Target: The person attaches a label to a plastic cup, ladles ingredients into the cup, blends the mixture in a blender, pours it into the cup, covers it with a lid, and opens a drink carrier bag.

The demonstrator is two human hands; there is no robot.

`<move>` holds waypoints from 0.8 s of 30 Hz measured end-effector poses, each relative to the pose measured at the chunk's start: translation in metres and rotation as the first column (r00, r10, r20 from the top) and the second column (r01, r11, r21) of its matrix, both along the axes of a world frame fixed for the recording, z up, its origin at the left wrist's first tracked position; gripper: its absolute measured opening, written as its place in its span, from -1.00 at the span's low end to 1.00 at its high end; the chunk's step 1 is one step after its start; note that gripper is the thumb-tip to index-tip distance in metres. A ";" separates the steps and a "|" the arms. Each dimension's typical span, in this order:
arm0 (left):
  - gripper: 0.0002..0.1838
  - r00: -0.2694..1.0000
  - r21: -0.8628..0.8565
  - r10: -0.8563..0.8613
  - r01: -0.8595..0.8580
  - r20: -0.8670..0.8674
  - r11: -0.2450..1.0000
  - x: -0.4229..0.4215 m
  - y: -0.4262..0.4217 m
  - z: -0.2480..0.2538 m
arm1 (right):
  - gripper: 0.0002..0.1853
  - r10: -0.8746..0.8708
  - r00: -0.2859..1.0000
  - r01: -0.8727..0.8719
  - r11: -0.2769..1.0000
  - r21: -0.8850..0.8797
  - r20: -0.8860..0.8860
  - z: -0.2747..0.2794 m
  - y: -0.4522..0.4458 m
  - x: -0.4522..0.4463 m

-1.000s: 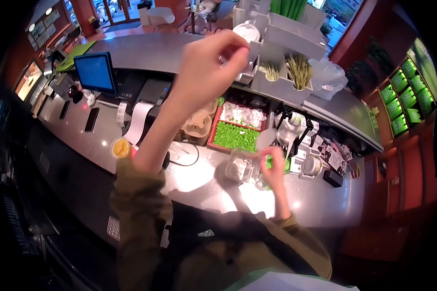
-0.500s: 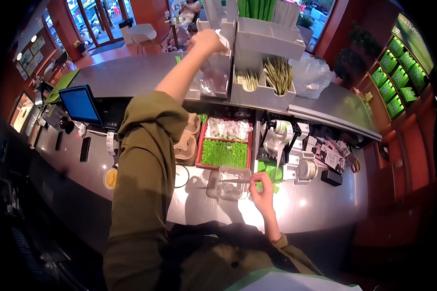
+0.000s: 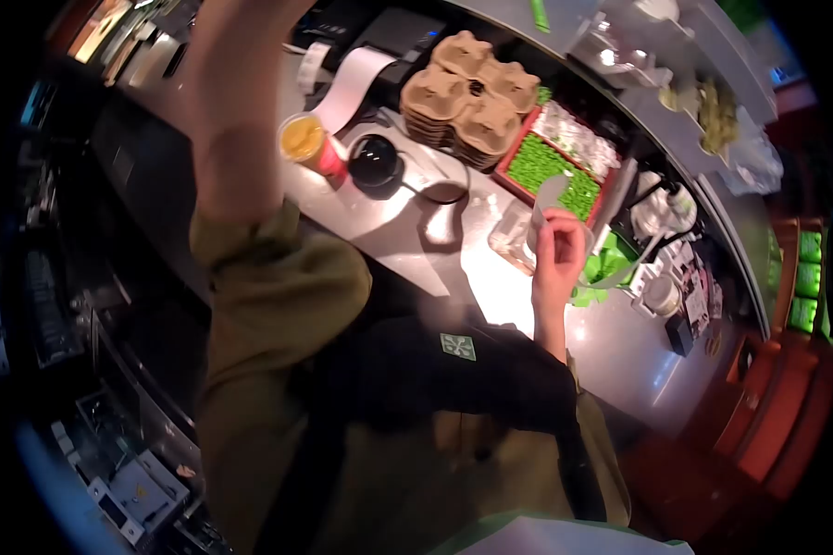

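My right hand (image 3: 560, 248) is closed in a pinch on a thin translucent piece (image 3: 548, 194), beside the red tray (image 3: 509, 176) of green and white bits. Partly behind these fingers is a clear plastic container (image 3: 512, 239) on the metal counter. Green material (image 3: 609, 264) lies to the right of the hand. My left forearm (image 3: 236, 120) rises out of the top left of the view, blurred; the left hand is out of sight. Near that forearm stand a cup with yellow contents (image 3: 304, 141) and a round black object (image 3: 375, 165).
Stacked brown cup carriers (image 3: 472, 97) stand behind the black object. A paper strip (image 3: 354, 88) hangs from a dark machine. White rolls (image 3: 662, 294) and a black box (image 3: 680, 335) are at the right. Shelving (image 3: 574, 23) runs along the back.
The view has turned and tilted down. My left hand has gone from the upper shelf area to beyond the top edge. My right hand keeps its pinch on the translucent piece.
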State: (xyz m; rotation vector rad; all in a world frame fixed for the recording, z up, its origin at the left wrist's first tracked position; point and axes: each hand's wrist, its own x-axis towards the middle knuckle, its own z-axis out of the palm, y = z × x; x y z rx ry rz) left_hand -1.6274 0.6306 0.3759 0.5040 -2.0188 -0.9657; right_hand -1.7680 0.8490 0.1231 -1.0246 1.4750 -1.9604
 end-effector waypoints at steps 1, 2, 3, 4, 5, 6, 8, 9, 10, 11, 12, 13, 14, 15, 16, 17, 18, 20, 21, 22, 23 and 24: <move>-0.25 0.993 0.092 0.090 -0.083 -0.079 0.992 0.042 0.005 -0.021 | -0.94 0.027 1.000 -0.027 1.000 0.002 0.007 -0.002 -0.016 0.014; -0.21 0.972 0.187 0.178 -0.148 -0.152 0.971 0.078 0.010 -0.046 | -0.93 0.045 0.999 -0.045 0.999 0.004 0.012 -0.004 -0.031 0.027; -0.18 0.938 0.290 0.268 -0.199 -0.220 0.936 0.117 0.011 -0.067 | -0.93 0.061 0.998 -0.061 0.998 0.011 0.012 -0.007 -0.047 0.040; -0.14 0.991 0.268 0.097 -0.069 -0.093 0.961 0.152 0.009 -0.080 | -0.95 0.096 0.992 -0.096 0.995 0.007 -0.077 -0.022 -0.065 0.047; -0.16 0.976 0.317 0.210 -0.182 -0.055 0.931 0.175 0.011 -0.098 | -0.95 0.109 0.991 -0.103 0.992 0.078 -0.074 -0.022 -0.083 0.062; -0.14 0.979 0.345 0.203 -0.184 -0.018 0.921 0.202 0.008 -0.118 | -0.95 0.117 0.981 -0.108 0.992 0.064 -0.152 -0.029 -0.104 0.072; -0.07 0.959 0.462 0.283 -0.262 0.025 0.847 0.245 0.012 -0.143 | -0.95 0.093 0.964 -0.089 0.996 0.027 -0.248 -0.039 -0.146 0.093; -0.07 0.955 0.498 0.295 -0.261 0.010 0.827 0.264 0.011 -0.153 | -0.93 0.061 0.962 -0.062 0.998 0.005 -0.265 -0.041 -0.167 0.107; -0.08 0.952 0.535 0.307 -0.258 -0.003 0.805 0.281 0.012 -0.160 | -0.92 0.029 0.959 -0.035 0.999 -0.017 -0.281 -0.043 -0.184 0.120; -0.08 0.948 0.571 0.318 -0.252 -0.017 0.781 0.297 0.010 -0.168 | -0.93 0.049 0.981 -0.052 0.999 -0.012 -0.185 -0.046 -0.200 0.137; -0.09 0.934 0.596 0.355 -0.274 -0.021 0.755 0.313 0.007 -0.176 | -0.93 0.097 0.985 -0.095 0.995 0.021 -0.140 -0.051 -0.212 0.153; -0.10 0.921 0.618 0.389 -0.291 -0.026 0.730 0.329 0.003 -0.184 | -0.93 0.140 0.986 -0.136 0.990 0.048 -0.093 -0.055 -0.223 0.167; -0.11 0.907 0.638 0.420 -0.306 -0.030 0.706 0.341 -0.005 -0.191 | -0.92 0.175 0.967 -0.168 0.984 0.051 -0.185 -0.056 -0.229 0.179; -0.13 0.902 0.649 0.431 -0.309 -0.031 0.695 0.352 -0.014 -0.197 | -0.92 0.208 0.947 -0.182 0.976 0.123 -0.244 -0.051 -0.231 0.191; -0.14 0.897 0.665 0.441 -0.313 -0.027 0.678 0.361 -0.023 -0.202 | -0.92 0.244 0.921 -0.192 0.962 0.193 -0.303 -0.046 -0.233 0.204; -0.15 0.893 0.682 0.449 -0.314 -0.023 0.660 0.367 -0.033 -0.205 | -0.95 0.245 0.844 -0.149 0.962 0.230 -0.477 -0.047 -0.235 0.211; -0.16 0.899 0.688 0.436 -0.303 -0.022 0.660 0.371 -0.044 -0.208 | -0.91 0.281 0.774 -0.184 0.957 0.224 -0.567 -0.045 -0.236 0.214; -0.18 0.913 0.696 0.407 -0.279 -0.021 0.661 0.373 -0.065 -0.210 | -0.87 0.283 0.687 -0.132 0.954 0.268 -0.669 -0.037 -0.236 0.223; -0.18 0.928 0.702 0.371 -0.245 -0.030 0.669 0.374 -0.076 -0.215 | -0.83 0.274 0.653 -0.111 0.957 0.268 -0.706 -0.037 -0.237 0.227; -0.19 0.941 0.707 0.336 -0.211 -0.040 0.675 0.374 -0.087 -0.221 | -0.79 0.264 0.617 -0.090 0.960 0.266 -0.741 -0.037 -0.238 0.230; -0.19 0.952 0.713 0.301 -0.177 -0.050 0.678 0.372 -0.096 -0.225 | -0.78 0.269 0.595 -0.081 0.958 0.277 -0.757 -0.037 -0.239 0.233; -0.19 0.964 0.710 0.262 -0.153 -0.047 0.688 0.369 -0.104 -0.228 | -0.78 0.276 0.573 -0.072 0.955 0.288 -0.772 -0.037 -0.239 0.235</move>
